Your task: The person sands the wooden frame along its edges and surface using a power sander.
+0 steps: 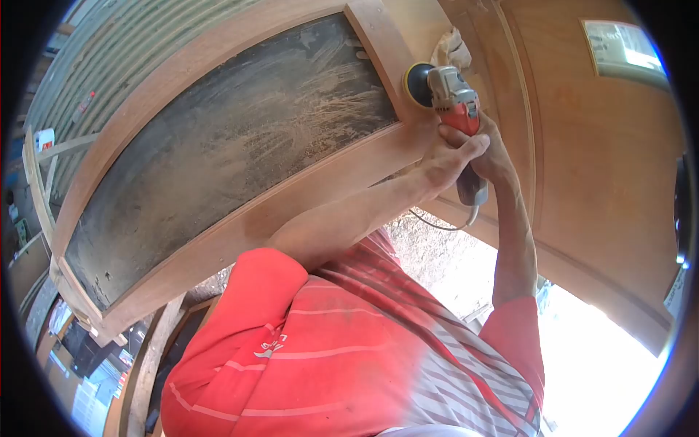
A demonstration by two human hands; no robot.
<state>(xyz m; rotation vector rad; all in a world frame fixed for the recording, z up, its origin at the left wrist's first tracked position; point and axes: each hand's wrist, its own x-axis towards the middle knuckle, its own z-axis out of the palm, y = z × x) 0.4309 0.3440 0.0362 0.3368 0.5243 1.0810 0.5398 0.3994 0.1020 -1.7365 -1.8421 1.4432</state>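
Observation:
A red and grey angle grinder (456,98) with a black, yellow-rimmed sanding disc (418,85) is at the top, right of centre. My left hand (445,162) is closed around its body, with the forearm stretched across from the left. My right hand (495,149) grips the same body from the right side. The disc is at the corner of a wooden frame (320,178), seen edge-on; whether it touches the wood I cannot tell. Inside the frame lies a dark, dust-streaked panel (240,146). From the grinder's rear hangs a cord (440,227).
A pale crumpled cloth (451,49) lies just beyond the disc. To the right stands a large brown wooden panel (604,160) with a small glossy rectangle (626,49). Corrugated sheeting (145,51) rises at upper left. Wooden supports (149,371) stand at lower left.

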